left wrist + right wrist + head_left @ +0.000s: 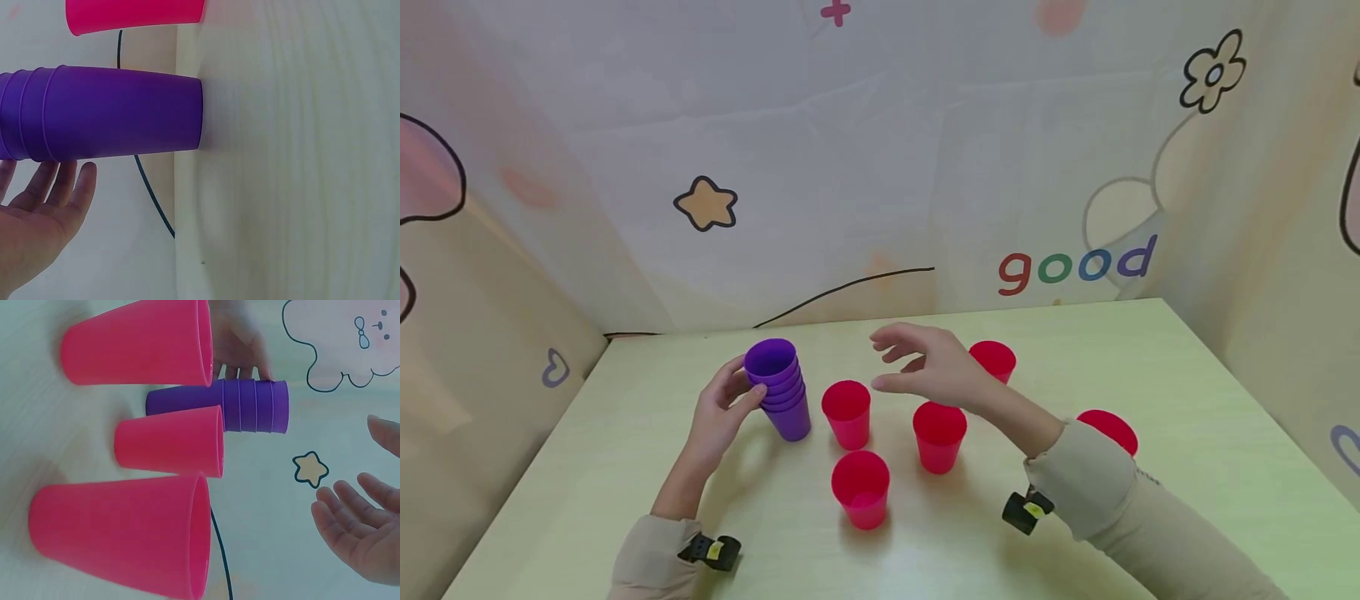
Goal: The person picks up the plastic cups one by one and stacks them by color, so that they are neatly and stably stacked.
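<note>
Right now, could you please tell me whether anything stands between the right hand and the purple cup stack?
A red cup stands between the right hand and the purple cup stack, but its rim sits below the hand; nothing visible blocks the way above it.

The purple cups (786, 398) and red cups (939, 442) look like smooth, faintly glossy plastic; the worktop (940, 542), smooth, wood-grained; the backdrop (850, 183), matt creased cloth; the sleeves (1101, 483), matt fabric.
</note>
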The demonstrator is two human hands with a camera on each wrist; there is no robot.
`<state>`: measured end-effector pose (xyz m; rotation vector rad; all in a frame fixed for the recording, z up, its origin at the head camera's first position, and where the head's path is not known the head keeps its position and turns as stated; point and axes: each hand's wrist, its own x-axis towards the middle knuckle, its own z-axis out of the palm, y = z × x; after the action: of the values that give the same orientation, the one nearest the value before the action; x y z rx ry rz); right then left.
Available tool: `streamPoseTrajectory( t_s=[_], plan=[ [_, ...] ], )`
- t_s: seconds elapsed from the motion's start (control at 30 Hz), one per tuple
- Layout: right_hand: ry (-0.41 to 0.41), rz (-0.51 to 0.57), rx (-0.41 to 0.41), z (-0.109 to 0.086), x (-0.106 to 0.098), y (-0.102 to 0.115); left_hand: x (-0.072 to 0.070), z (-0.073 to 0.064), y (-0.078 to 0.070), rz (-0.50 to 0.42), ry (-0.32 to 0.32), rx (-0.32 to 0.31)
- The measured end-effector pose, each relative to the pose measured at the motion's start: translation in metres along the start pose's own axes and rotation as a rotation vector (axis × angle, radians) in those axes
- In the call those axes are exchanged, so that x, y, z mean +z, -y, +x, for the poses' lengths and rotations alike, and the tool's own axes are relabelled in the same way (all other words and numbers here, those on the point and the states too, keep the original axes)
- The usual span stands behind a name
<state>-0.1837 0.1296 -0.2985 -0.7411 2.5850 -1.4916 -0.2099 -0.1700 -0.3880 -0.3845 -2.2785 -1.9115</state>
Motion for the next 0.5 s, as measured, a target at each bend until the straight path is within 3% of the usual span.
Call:
streamPoseTrajectory(
  t_s=[0.5],
  plan=[
    [-0.015,-0.01,-0.047,-0.036,-0.033,-0.019,-0.001,0.001,0.005,0.028,0.0,0.015]
  ],
)
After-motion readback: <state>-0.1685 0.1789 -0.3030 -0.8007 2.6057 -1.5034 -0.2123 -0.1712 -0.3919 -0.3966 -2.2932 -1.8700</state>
